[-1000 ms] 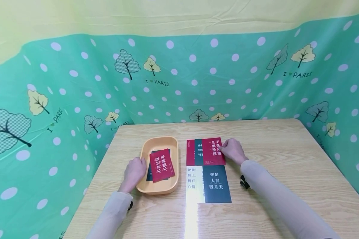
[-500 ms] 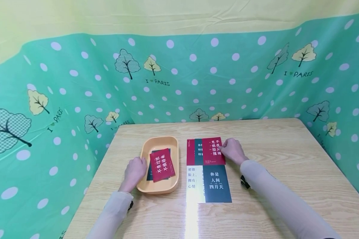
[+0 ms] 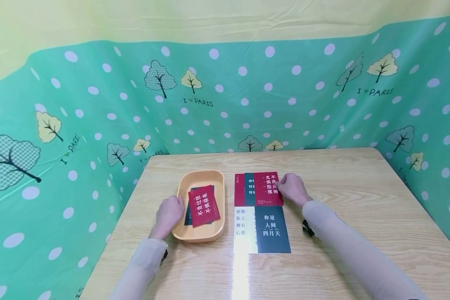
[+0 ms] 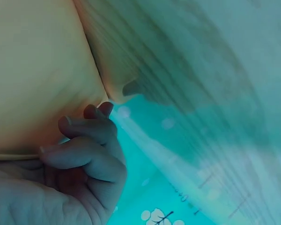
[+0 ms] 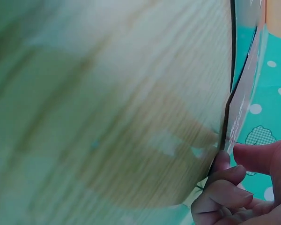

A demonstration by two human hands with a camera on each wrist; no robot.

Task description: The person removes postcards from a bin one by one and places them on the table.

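My left hand (image 3: 170, 213) grips the left rim of a pale orange plastic tray (image 3: 200, 177); in the left wrist view its fingers (image 4: 79, 154) curl at the tray's wall. Inside the tray a red card (image 3: 210, 218) with white characters lies tilted over a dark blue-green one (image 3: 188, 218). To the right, my right hand (image 3: 293, 188) pinches the right edge of another red card (image 3: 264, 198). That card partly overlaps a teal card (image 3: 249, 200), which covers part of a red card (image 3: 239, 200). In the right wrist view the thumb (image 5: 255, 157) meets the card's edge.
Below the red cards lie a white card (image 3: 243, 246) and a dark blue card (image 3: 271, 246) overlapping it. Everything stands on a wood-grain table (image 3: 337, 171). A green dotted curtain (image 3: 277, 129) encloses the back and sides.
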